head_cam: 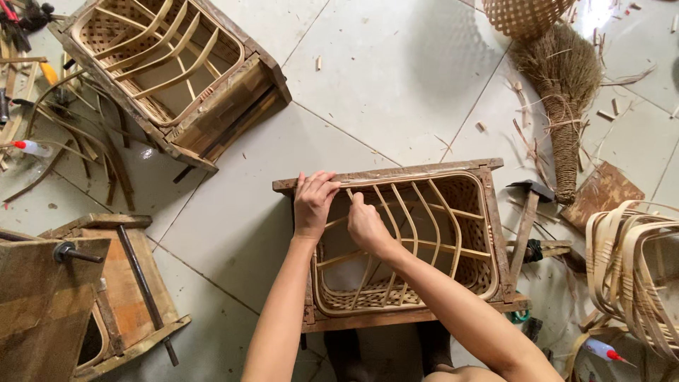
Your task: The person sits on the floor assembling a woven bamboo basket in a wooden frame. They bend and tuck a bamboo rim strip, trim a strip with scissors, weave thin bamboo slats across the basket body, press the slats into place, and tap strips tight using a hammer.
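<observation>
- On the wooden frame mould, left hand presses flat, fingers released.
- Right hand pinches a bamboo strip inside the woven basket.

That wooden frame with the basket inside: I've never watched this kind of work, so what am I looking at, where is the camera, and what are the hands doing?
The one picture comes from a camera on the person's head, looking down at a tiled floor. No machine here, only two bare hands. In the middle lies a wooden frame with a half-woven basket of bamboo strips inside. The left hand rests on the frame's top left corner. The right hand pinches a thin bamboo strip at the basket's rim. Around them lie a second frame with a basket, a straw broom, a hammer and a bundle of bent strips.
</observation>
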A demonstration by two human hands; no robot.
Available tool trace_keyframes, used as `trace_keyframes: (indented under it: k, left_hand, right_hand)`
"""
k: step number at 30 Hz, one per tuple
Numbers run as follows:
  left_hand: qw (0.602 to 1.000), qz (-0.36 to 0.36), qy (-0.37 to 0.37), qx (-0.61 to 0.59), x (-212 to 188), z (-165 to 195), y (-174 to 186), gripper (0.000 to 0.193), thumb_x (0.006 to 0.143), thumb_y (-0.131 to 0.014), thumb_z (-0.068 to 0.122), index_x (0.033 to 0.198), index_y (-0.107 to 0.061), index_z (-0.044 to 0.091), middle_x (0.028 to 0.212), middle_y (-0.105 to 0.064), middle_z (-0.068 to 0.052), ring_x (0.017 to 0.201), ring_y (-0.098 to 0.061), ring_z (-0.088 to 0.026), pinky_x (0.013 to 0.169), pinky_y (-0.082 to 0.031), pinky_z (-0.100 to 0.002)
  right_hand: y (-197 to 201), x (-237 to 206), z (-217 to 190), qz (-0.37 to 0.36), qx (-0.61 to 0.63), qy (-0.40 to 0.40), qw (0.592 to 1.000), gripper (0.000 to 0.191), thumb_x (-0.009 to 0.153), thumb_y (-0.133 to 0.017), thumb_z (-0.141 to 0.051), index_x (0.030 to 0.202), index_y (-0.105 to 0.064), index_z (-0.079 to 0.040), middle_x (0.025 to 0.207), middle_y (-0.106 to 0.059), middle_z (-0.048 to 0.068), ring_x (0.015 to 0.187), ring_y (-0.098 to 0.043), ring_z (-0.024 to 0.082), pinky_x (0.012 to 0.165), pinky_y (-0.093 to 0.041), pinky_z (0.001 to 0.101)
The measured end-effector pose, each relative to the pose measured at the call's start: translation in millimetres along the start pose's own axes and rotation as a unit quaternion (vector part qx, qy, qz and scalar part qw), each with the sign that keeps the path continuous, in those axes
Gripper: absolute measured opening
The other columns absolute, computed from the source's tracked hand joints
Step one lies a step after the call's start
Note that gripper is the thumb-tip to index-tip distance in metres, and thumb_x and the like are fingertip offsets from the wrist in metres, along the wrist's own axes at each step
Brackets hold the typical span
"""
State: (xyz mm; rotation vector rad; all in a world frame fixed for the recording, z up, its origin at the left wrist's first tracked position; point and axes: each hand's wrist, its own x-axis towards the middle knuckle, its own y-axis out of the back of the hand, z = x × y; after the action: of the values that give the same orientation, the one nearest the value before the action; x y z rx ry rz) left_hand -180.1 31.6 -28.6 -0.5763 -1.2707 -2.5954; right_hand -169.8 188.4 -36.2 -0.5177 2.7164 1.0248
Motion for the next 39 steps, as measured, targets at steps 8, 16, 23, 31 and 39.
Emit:
trace_keyframes:
  k: [8, 16, 23, 31, 39]
  left_hand:
    - [1.0, -0.003, 0.003, -0.001, 0, 2, 1, 0.014, 0.083, -0.078, 0.007, 0.096, -0.075, 0.01, 0.118, -0.074, -0.003, 0.12, -0.065, -0.027, 0.114, -0.04, -0.057]
    - [1.0, 0.001, -0.004, 0.007, 6, 11, 12, 0.013, 0.085, -0.079, 0.01, 0.098, -0.075, 0.01, 0.119, -0.073, -0.004, 0.121, -0.065, -0.028, 0.114, -0.041, -0.055]
    - [0.99, -0.001, -0.014, 0.143, 0, 38, 30, 0.018, 0.09, -0.074, 0.014, 0.108, -0.077, 0.014, 0.103, -0.069, -0.004, 0.1, -0.063, -0.025, 0.108, -0.045, -0.046]
    - [0.983, -0.042, 0.088, 0.159, -48, 20, 59, 0.03, 0.09, -0.071, 0.016, 0.119, -0.076, 0.013, 0.112, -0.068, -0.007, 0.102, -0.063, -0.026, 0.107, -0.046, -0.05]
    - [0.928, -0.136, 0.329, -0.106, -187, 1, 95, 0.074, 0.086, -0.075, 0.045, 0.147, -0.054, 0.008, 0.155, -0.043, -0.02, 0.142, -0.042, -0.035, 0.112, -0.033, -0.049]
  right_hand:
    - [-16, 11, 5, 0.003, -0.003, 0.02, 1.0, 0.014, 0.094, -0.044, -0.001, 0.105, -0.042, 0.006, 0.082, -0.064, 0.04, 0.083, -0.065, 0.058, 0.071, -0.055, 0.0609]
    - [1, -3, -12, -0.014, -0.124, 0.046, 0.991, 0.019, 0.095, -0.048, -0.007, 0.111, -0.045, 0.004, 0.086, -0.068, 0.032, 0.081, -0.07, 0.05, 0.069, -0.058, 0.0563]
    - [151, -56, 58, 0.091, -0.032, 0.129, 0.987, 0.029, 0.105, -0.048, -0.016, 0.131, -0.061, -0.016, 0.101, -0.072, 0.009, 0.083, -0.074, 0.024, 0.072, -0.065, 0.0382]
    - [204, -153, 249, 0.271, -0.188, -0.145, 0.933, 0.074, 0.085, -0.077, -0.03, 0.147, -0.048, -0.003, 0.129, -0.055, 0.025, 0.119, -0.055, 0.042, 0.098, -0.048, 0.0504]
    - [230, -158, 274, 0.268, -0.065, -0.268, 0.923, 0.06, 0.088, -0.076, -0.018, 0.141, -0.056, 0.003, 0.092, -0.064, 0.012, 0.081, -0.064, 0.03, 0.075, -0.053, 0.0473]
